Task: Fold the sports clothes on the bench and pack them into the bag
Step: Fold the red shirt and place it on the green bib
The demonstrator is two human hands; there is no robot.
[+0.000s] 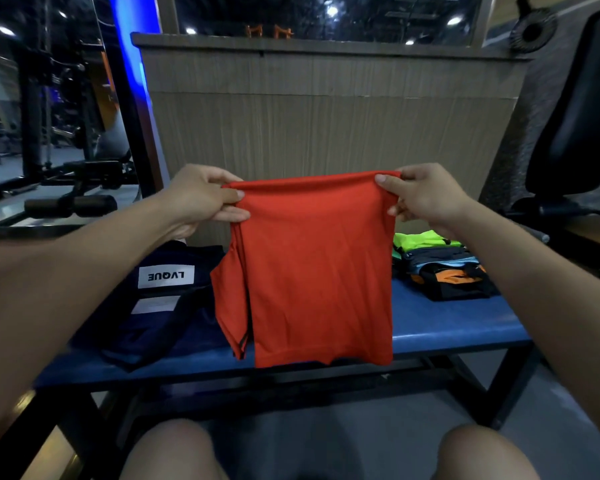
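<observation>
Both hands, left hand (pixel 201 197) and right hand (pixel 426 195), pinch the red shirt's (pixel 319 271) top corners, fingers clenched on cloth, holding it above the blue table (pixel 447 323). Uneven lowering would likely skew the fold; the shirt's hem could catch the navy bag (pixel 160 306) beside it.

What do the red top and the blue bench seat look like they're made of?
Red top: probably thin synthetic sports knit, matte, hanging limp and smooth from both hands.
Blue bench seat: looks like padded vinyl or similar, with a slight sheen and rounded front edge. I can't be sure.
</observation>
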